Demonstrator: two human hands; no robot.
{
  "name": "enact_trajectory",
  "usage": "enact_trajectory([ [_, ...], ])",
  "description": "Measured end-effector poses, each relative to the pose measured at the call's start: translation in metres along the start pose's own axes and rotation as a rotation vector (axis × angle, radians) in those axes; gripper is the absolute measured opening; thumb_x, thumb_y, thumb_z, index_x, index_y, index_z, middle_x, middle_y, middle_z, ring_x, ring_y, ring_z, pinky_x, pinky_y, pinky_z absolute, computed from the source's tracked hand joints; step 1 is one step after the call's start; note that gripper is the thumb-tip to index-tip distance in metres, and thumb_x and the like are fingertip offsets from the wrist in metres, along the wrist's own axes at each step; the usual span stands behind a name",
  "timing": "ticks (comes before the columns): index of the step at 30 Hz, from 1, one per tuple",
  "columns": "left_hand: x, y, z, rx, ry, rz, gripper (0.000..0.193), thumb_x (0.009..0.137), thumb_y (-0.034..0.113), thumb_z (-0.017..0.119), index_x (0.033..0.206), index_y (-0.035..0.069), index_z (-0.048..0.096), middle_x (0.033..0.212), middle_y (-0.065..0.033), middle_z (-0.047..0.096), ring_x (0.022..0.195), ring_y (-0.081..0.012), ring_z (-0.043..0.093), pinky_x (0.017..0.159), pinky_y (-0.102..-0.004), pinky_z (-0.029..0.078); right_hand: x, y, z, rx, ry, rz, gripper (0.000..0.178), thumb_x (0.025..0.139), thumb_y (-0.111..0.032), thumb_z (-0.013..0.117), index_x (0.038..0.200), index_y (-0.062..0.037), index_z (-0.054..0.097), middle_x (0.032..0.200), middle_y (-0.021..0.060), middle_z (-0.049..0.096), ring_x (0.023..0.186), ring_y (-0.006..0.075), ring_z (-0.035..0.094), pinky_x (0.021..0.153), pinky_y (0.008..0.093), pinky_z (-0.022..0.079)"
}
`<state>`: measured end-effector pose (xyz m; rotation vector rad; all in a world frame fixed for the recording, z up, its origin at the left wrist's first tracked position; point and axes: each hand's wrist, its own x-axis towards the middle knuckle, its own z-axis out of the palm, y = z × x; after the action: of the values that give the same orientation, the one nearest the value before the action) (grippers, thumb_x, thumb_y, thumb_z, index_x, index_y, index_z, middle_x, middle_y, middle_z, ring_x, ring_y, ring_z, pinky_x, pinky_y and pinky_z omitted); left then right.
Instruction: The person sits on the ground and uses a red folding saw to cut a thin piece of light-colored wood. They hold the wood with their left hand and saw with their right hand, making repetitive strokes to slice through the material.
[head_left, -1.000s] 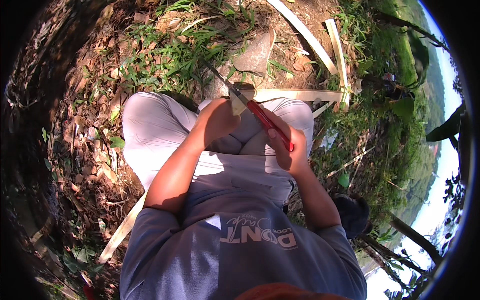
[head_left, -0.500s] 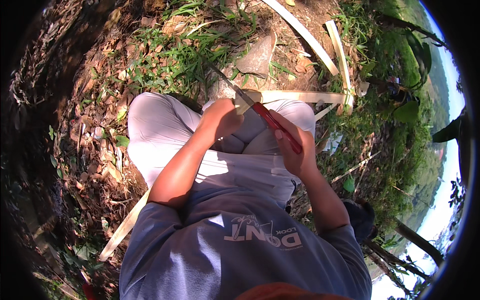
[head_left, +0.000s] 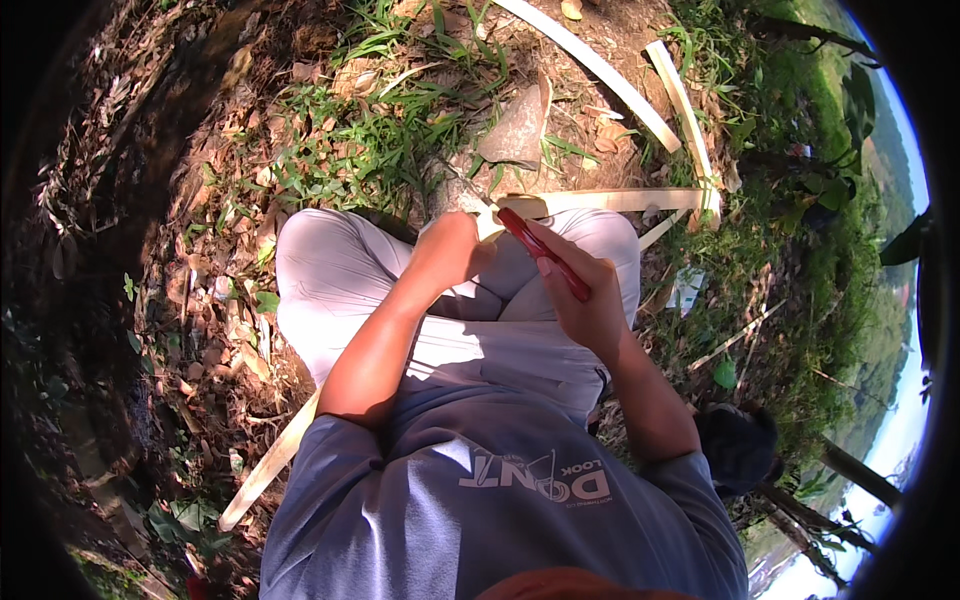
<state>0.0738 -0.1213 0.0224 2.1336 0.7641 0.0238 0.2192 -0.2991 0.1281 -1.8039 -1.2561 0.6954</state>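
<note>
My left hand is closed around the end of a pale, flat wooden strip, just above my crossed legs. Most of that strip is hidden by my fingers. In my right hand is a knife with a red handle, my fingers wrapped round the grip. Its narrow dark blade points away to the upper left and crosses the strip beside my left fist. Another pale strip runs rightward behind the knife, past my right knee; whether it joins the held piece I cannot tell.
Further pale strips lie on the ground ahead to the right. One more strip sticks out by my left elbow. A flat grey-brown piece rests ahead among grass. Dry leaves cover the left side.
The knife has shifted slightly with my right hand, and less of its blade shows clearly. My left hand keeps its hold on the strip. The whole view has moved a little.
</note>
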Motion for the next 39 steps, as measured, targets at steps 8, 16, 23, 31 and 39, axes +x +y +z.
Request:
enact_trajectory([
  [8,-0.001,0.000,-0.020,-0.028,0.169,-0.196,0.034,0.083,0.023,0.077,0.081,-0.010,0.072,0.079,-0.0337,0.068,0.082,-0.0504,0.072,0.073,-0.0512,0.058,-0.040,-0.016,-0.040,-0.009,0.038,-0.014,0.044,0.098,-0.001,0.065,0.142,-0.0017,0.066,0.099,0.0155,0.079,0.070,0.0159,0.071,0.070,0.0293,0.057],
  [16,-0.002,-0.013,-0.032,-0.172,0.142,-0.332,0.030,0.079,0.020,0.078,0.083,-0.010,0.072,0.077,-0.0326,0.069,0.078,-0.0484,0.072,0.073,-0.0492,0.057,-0.055,-0.013,-0.058,0.063,0.005,-0.057,0.046,0.096,0.001,0.064,0.142,-0.0009,0.066,0.096,0.0139,0.080,0.063,0.0117,0.067,0.063,0.0275,0.054],
  [23,0.020,0.019,-0.051,0.054,0.358,-0.180,0.031,0.083,0.020,0.076,0.083,-0.011,0.071,0.079,-0.0325,0.069,0.078,-0.0476,0.072,0.071,-0.0510,0.058,-0.053,0.010,-0.057,0.062,0.221,0.025,0.043,0.095,-0.002,0.066,0.138,0.0011,0.068,0.100,0.0164,0.080,0.066,0.0141,0.072,0.063,0.0262,0.054],
  [31,0.125,0.090,-0.095,0.122,0.375,0.029,0.032,0.085,0.021,0.073,0.088,-0.011,0.073,0.077,-0.0302,0.071,0.078,-0.0418,0.076,0.072,-0.0464,0.058,-0.017,-0.009,-0.079,-0.077,0.365,-0.199,0.044,0.097,-0.002,0.064,0.140,0.0052,0.065,0.095,0.0193,0.078,0.063,0.0171,0.070,0.061,0.0271,0.053],
  [39,0.248,0.093,-0.047,0.263,0.313,0.007,0.039,0.085,0.029,0.070,0.102,-0.005,0.078,0.094,-0.0302,0.075,0.093,-0.0445,0.075,0.086,-0.0483,0.061,0.051,0.076,-0.106,0.033,0.495,-0.038,0.032,0.104,-0.006,0.062,0.136,-0.0020,0.069,0.074,-0.0006,0.058,0.065,0.0023,0.046,0.061,0.0211,0.042],
])
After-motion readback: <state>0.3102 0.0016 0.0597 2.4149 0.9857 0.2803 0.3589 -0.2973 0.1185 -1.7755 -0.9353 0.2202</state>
